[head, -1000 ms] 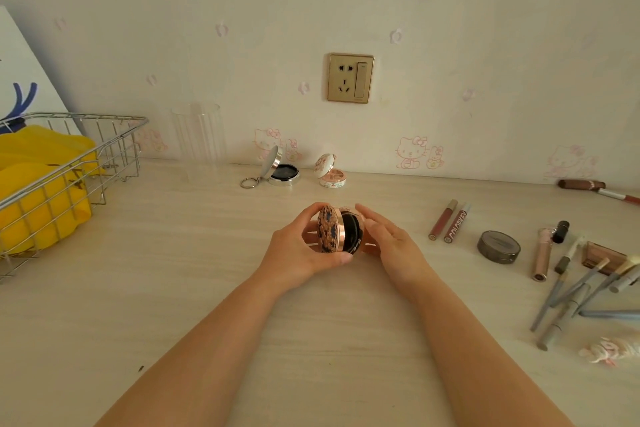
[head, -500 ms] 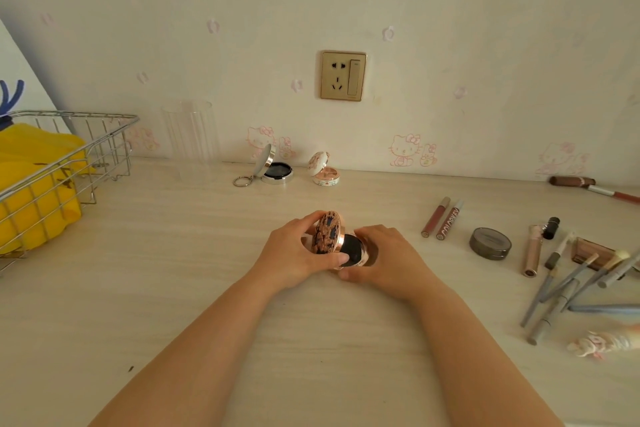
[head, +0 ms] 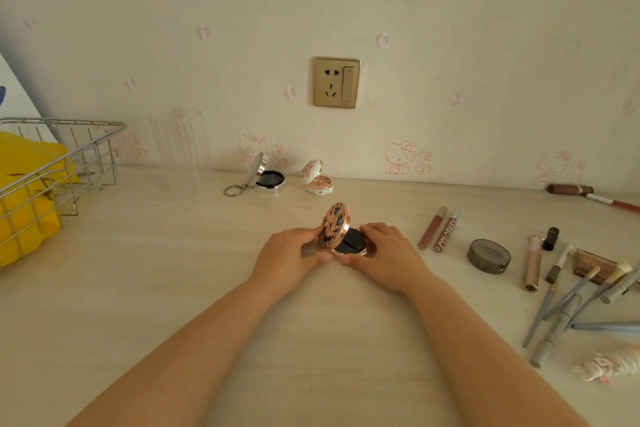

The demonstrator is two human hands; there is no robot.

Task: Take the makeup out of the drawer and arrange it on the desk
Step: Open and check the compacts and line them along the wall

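While the drawer is out of the head view, most makeup is already laid out on the desk (head: pixel 138 288): two opened compacts (head: pixel 266 177) near its far edge, lip glosses (head: pixel 438 230) and brushes (head: pixel 571 302) toward its right edge. At mid-desk a patterned compact (head: pixel 341 232) is gripped by the left hand (head: pixel 287 256) and right hand (head: pixel 388 255), lid raised; setting it down is judged remaining. A wire basket (head: pixel 86 163) is seen at the left edge, a wall socket (head: pixel 336 82) behind.

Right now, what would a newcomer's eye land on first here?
Both hands, left and right, hold an open patterned compact at desk centre. Two more open compacts stand by the wall, and brushes lie cluttered at right. A yellow bag fills the wire basket at left.
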